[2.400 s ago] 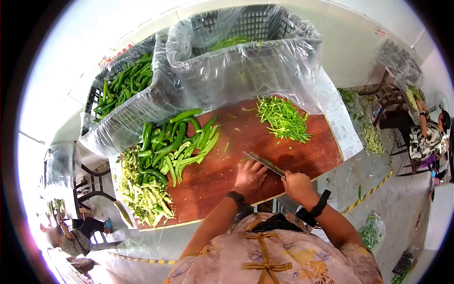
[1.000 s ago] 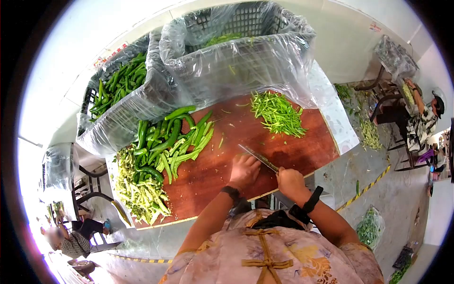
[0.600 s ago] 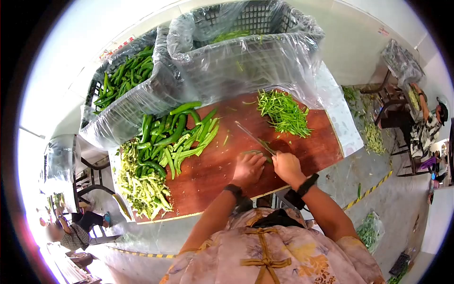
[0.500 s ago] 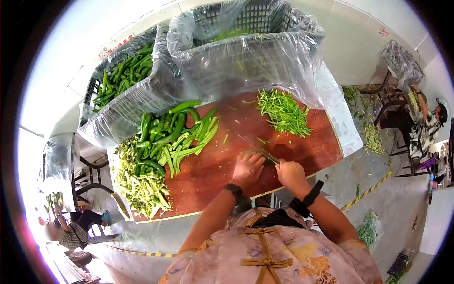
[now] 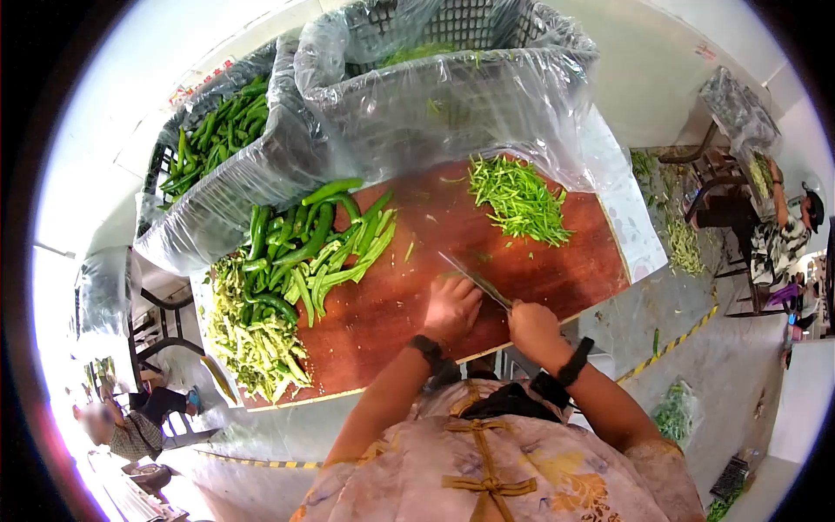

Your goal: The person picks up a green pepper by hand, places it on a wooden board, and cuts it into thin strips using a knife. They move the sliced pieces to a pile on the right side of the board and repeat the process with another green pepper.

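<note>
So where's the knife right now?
In the head view, the knife is in the right hand, its blade just beside the left hand.

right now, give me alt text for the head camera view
A person's right hand holds a knife over a red-brown board, the left hand flat beside the blade. Shredded green peppers lie at the upper right, whole and split peppers and pale scraps at the left, with plastic-lined crates behind.

My bench (image 5: 409,313) is reddish brown; my shirt (image 5: 487,461) is pale pink with yellow and orange flowers. Peppers (image 5: 300,248) shine deep green, the shreds (image 5: 517,202) bright green, the floor tape (image 5: 674,345) striped yellow and black.
</note>
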Demonstrator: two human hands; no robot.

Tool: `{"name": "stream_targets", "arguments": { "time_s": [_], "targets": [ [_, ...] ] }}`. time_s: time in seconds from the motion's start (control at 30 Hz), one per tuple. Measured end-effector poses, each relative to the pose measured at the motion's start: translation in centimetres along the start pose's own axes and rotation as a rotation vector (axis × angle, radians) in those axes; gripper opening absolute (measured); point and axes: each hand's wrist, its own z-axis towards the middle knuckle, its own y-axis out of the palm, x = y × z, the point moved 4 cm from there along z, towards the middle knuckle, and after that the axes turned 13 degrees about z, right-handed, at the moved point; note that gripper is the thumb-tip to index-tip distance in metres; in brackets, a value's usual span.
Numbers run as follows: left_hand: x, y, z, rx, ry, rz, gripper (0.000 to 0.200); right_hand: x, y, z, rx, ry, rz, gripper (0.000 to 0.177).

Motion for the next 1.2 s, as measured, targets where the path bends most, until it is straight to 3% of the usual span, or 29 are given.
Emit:
{"name": "stream_targets", "arguments": {
  "time_s": [0.23,0.63,1.07,1.2],
  "targets": [
    [-0.1,0.5,-0.3,0.091,0.001,-0.032,0.026,-0.4,0.6,4.3,0.160,-0.094,0.005,0.020],
    [0.0,0.4,0.0,0.144,-0.001,0.014,0.020,-0.7,-1.4,-1.7,0.048,-0.022,-0.040,0.021],
    [-0.3,0.8,-0.4,0.148,-0.011,-0.026,0.022,-0.6,0.5,0.5,0.009,-0.005,-0.015,0.020],
    [-0.3,0.5,0.0,0.199,0.015,-0.049,0.020,-0.6,0.9,3.0,0.080,-0.043,-0.011,0.021]
  ]
}}
